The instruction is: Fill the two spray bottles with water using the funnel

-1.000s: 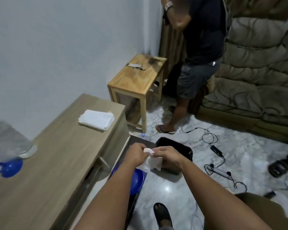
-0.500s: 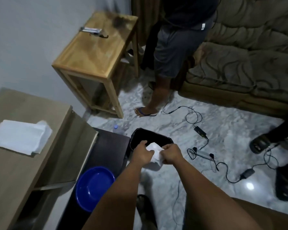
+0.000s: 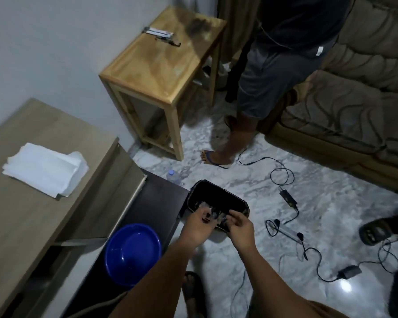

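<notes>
At nine o'clock a stack of white paper towels (image 3: 45, 172) lay on the grey-brown cabinet (image 3: 21, 237). Toward seven o'clock a blue basin (image 3: 132, 254) sat on a dark low stand (image 3: 161, 203); being smooth plastic, it would likely be light when empty, slick when wet, and best lifted by its rim. A small clear water bottle (image 3: 173, 176) stood on the floor just beyond the stand. At centre, the left hand (image 3: 198, 223) and right hand (image 3: 240, 226) hovered over the black bin (image 3: 218, 200), fingers loosely spread and apparently empty, though blur hid anything small between them. Neither spray bottles nor funnel were in view. Cables (image 3: 285, 203) trailed across the marble floor at three o'clock, a tripping risk.
</notes>
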Available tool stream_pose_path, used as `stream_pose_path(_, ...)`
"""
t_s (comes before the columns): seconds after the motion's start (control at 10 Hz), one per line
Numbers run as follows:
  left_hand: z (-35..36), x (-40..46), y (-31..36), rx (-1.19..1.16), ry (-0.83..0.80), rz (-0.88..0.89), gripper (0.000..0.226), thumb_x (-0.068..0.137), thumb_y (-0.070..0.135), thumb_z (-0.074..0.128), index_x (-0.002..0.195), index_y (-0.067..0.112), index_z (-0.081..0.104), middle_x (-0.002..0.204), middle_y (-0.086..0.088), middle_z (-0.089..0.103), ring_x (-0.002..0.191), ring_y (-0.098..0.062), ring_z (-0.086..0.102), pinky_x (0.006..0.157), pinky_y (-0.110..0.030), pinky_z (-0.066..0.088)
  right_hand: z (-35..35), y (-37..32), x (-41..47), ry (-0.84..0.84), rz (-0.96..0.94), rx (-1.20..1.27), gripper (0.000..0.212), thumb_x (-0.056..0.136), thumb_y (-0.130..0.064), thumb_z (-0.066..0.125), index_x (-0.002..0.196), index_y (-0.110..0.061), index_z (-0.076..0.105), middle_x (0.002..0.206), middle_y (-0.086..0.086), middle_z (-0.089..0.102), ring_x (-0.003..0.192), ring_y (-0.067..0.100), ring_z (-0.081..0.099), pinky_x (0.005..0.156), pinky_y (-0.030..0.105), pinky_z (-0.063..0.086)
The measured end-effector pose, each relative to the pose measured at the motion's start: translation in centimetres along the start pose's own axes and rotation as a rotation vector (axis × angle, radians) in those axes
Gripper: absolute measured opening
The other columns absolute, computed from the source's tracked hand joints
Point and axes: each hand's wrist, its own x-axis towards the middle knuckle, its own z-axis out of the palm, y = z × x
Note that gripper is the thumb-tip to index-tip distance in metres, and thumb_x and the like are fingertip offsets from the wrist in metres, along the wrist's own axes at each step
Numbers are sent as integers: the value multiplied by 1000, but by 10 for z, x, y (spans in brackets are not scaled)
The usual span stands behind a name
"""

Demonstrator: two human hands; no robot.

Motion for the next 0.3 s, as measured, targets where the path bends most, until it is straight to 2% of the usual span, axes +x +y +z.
stream_pose_path(0.1, -23, -58, -16, -169, -14, -22, 24, 93, 5, 66, 109, 22, 61, 106, 8, 67, 89, 5, 64, 73, -8, 48, 21, -57, -75, -78, -223, 65, 16, 100, -12, 73, 113, -20, 77, 101, 1, 79, 101, 19, 74, 93, 41, 61)
stream_pose_path(0.2, -57, -135, -36, -299, 8, -15, 21, 89, 20, 72, 100, 35, 65, 97, 15, 72, 88, 0, 68, 83, -17, 54, 51, -151, -162, -267, -430, 165, 16, 98, -7, 74, 111, -16, 77, 99, 6, 80, 96, 21, 77, 89, 43, 64)
stream_pose_path(0.3, -12, -103, -172, -491, 191, -35, 54, 54, 44, 95, 96, 27, 65, 80, -30, 68, 48, -8, 62, 100, -46, 50, 66, -247, -265, -457, -779, 320, 20, 95, -5, 70, 115, -8, 74, 104, 11, 80, 101, 27, 77, 89, 38, 64)
